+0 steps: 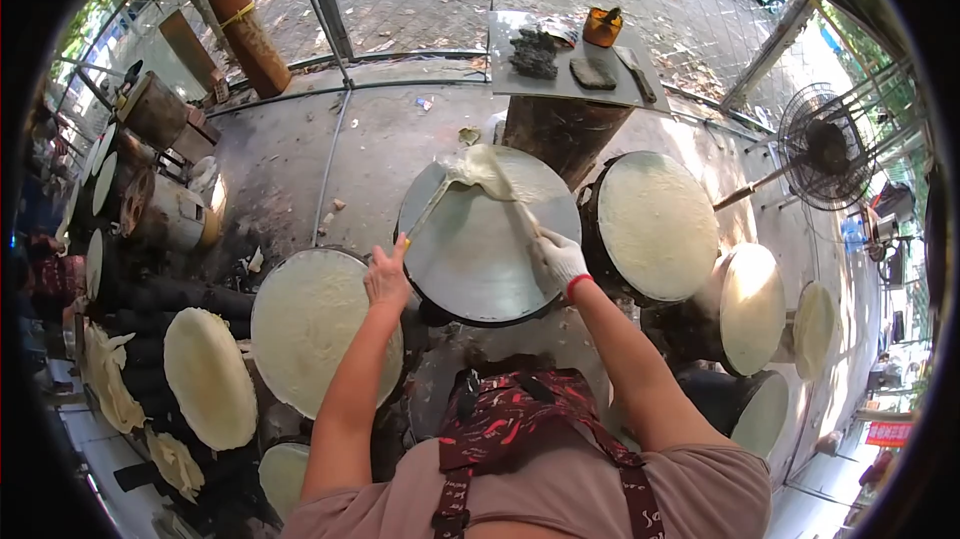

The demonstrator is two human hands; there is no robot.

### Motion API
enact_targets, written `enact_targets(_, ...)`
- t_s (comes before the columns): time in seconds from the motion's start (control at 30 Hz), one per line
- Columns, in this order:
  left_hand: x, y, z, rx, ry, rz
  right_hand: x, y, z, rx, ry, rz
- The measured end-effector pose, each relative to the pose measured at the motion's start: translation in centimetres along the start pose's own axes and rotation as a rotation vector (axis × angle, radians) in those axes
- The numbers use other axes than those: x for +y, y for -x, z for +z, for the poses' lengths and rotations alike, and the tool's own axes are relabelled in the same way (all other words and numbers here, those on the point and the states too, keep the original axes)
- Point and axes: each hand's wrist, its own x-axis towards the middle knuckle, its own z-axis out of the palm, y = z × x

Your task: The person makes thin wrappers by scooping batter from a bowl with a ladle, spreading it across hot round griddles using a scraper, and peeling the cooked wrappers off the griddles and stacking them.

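Observation:
Before me is a round metal griddle, largely bare grey with a thin pale film along its far right. A wet, pale mass of batter is bunched near its far rim. My bare left hand grips a slim tool with a yellow end near the fingers; its far end meets the batter. In a white glove with a red cuff, my right hand holds a long thin tool that reaches the batter from the right. Batter hides the tips of both tools.
Batter-coated griddles stand close on the left and right. A round flatbread lies farther left. Behind the middle griddle, a board carries a knife, a dark pad and an orange container. A fan stands right.

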Motion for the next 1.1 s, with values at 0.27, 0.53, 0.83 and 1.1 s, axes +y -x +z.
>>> enact_targets(0.27, -2.2, 5.1, -2.3, -0.007, 0.007, -0.026, -3.9, 1.3, 2.5, -0.303, 0.123, 0.07)
enact_targets(0.53, -1.0, 10.0, -3.2, 0.024, 0.041, -0.13, -0.3, -2.7, 2.4, -0.247, 0.44, -0.256)
enact_targets(0.83, 1.4, 16.2, -5.6, 0.139, 0.234, -0.262, -3.4, -3.6, -0.5, -0.122, -0.039, 0.015)
enact_targets(1.1, 7.3, 15.8, -6.3, 0.237, 1.265, -0.689, -4.1, -7.1, -3.5, -0.495, 0.379, -0.032)
